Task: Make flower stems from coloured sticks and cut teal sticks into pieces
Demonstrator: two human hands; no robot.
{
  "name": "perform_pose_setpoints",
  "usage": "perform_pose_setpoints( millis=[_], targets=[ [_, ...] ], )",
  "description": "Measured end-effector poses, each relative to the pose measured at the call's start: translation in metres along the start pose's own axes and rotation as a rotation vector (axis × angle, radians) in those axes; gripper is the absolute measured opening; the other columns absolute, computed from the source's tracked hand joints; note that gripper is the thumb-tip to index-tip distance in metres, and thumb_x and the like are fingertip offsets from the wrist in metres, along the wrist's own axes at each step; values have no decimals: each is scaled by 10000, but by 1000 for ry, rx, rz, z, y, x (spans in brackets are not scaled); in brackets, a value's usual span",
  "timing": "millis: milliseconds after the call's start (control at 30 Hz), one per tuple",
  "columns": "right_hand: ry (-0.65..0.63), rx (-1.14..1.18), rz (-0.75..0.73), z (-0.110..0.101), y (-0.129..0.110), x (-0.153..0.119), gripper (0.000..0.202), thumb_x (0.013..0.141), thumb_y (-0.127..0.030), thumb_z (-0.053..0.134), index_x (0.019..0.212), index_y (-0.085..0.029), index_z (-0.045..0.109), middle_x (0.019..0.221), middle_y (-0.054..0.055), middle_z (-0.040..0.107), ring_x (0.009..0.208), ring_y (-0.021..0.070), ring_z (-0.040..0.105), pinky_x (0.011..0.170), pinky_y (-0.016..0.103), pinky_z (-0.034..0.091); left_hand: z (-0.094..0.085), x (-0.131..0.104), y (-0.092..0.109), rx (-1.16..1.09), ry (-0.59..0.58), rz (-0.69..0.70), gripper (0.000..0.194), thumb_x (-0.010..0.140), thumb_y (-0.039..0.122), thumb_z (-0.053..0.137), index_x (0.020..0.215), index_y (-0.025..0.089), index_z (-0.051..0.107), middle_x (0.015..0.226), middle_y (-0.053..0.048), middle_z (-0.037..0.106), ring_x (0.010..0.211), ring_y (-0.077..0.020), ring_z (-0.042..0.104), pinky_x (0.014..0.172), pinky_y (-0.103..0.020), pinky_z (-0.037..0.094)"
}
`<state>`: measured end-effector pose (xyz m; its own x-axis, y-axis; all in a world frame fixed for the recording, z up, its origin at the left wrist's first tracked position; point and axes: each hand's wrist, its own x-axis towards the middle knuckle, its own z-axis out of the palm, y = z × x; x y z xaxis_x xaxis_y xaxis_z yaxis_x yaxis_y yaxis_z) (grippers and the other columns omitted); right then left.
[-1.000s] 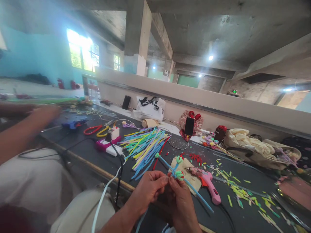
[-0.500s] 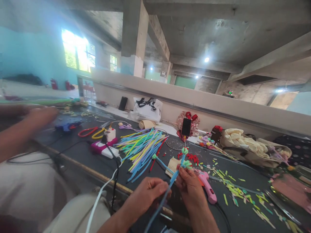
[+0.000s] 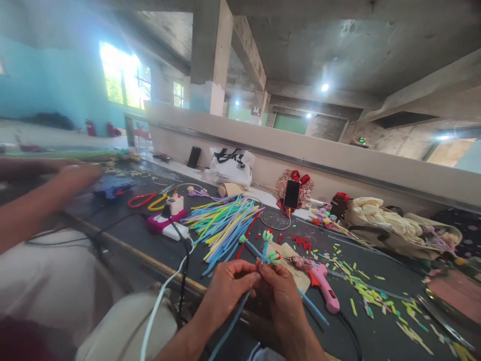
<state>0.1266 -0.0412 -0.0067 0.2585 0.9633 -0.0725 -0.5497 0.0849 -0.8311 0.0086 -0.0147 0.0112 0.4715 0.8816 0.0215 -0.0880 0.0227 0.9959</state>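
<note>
Head view. The left hand (image 3: 232, 287), apart half a second ago, now meets the right hand (image 3: 282, 288) below the lowered sprig (image 3: 265, 250), left of the glue gun (image 3: 323, 286). Right fingers pinch the sprig; left fingertips press together, contents hidden. Work apparently centres on the joint.

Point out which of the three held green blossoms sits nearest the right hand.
The lower-right blossom, just above the right hand; the top blossom and left blossom stand farther out on blue pipe-cleaner stems.
</note>
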Motion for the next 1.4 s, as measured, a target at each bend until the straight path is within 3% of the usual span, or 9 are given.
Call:
perform_pose_setpoints(
  millis=[133,333,533,700,767,867,967,1200,1400],
  targets=[
    [-63,-3,-17,2,3,-1,195,543,-263,716,661,-120,659,517,-3,574,464,96,486,469,213,384,-3,1,0,62,-5,45,184,659,305,568,629,132,622,537,10,578,474,-96,508,481,-193,390],
    [-135,-84,-73,17,0,-5,173,543,-260,709,651,-133,662,544,-2,585,462,88,476,490,216,380,-16,3,4,-204,-48,-136,210,619,306,639,728,129,610,572,2,606,469,-86,538,431,-168,387],
    [-195,-279,-232,31,-6,-5,105,600,-245,666,574,-146,642,471,-35,490,443,68,392,469,203,341,-30,5,2,-375,-90,-193,165,614,247,666,682,113,599,522,-3,605,399,-52,515,402,-139,364],
    [-244,-385,-216,31,-5,1,160,611,-296,639,585,-138,628,493,-29,472,437,66,372,438,198,305,-31,6,-3,-421,-67,-189,145,611,229,668,670,122,590,492,9,583,398,-45,498,389,-128,350],
    [-251,-534,-180,26,-11,7,178,632,-308,608,668,-136,636,489,-35,472,403,55,337,400,188,268,-31,7,-1,-435,-20,-147,136,618,234,659,630,125,577,478,22,563,385,-33,473,386,-124,342],
    [-167,-1080,-302,17,-28,24,279,718,-299,494,936,-168,609,632,-8,579,467,83,443,436,188,321,-32,11,2,-455,79,-82,146,636,237,635,579,133,549,474,40,536,375,-23,445,380,-123,331],
    [-65,-1518,-430,11,-41,45,228,704,-240,488,859,-182,645,786,38,638,698,148,554,624,232,380,-34,16,4,-454,142,-37,170,648,236,616,542,134,531,465,47,511,380,-25,436,383,-131,333],
    [-50,-1794,-401,19,-28,72,157,667,-238,512,680,-161,648,801,114,640,787,238,573,628,290,358,-34,17,3,-442,170,-16,194,647,272,618,544,138,524,458,55,498,373,-23,414,379,-136,323],
    [-11,-1767,-383,16,-29,72,128,643,-149,485,599,-155,605,730,113,638,759,250,580,612,298,348,-35,16,3,-457,179,-45,198,627,310,626,574,140,539,483,37,538,393,-40,446,371,-144,321]
  ],
)
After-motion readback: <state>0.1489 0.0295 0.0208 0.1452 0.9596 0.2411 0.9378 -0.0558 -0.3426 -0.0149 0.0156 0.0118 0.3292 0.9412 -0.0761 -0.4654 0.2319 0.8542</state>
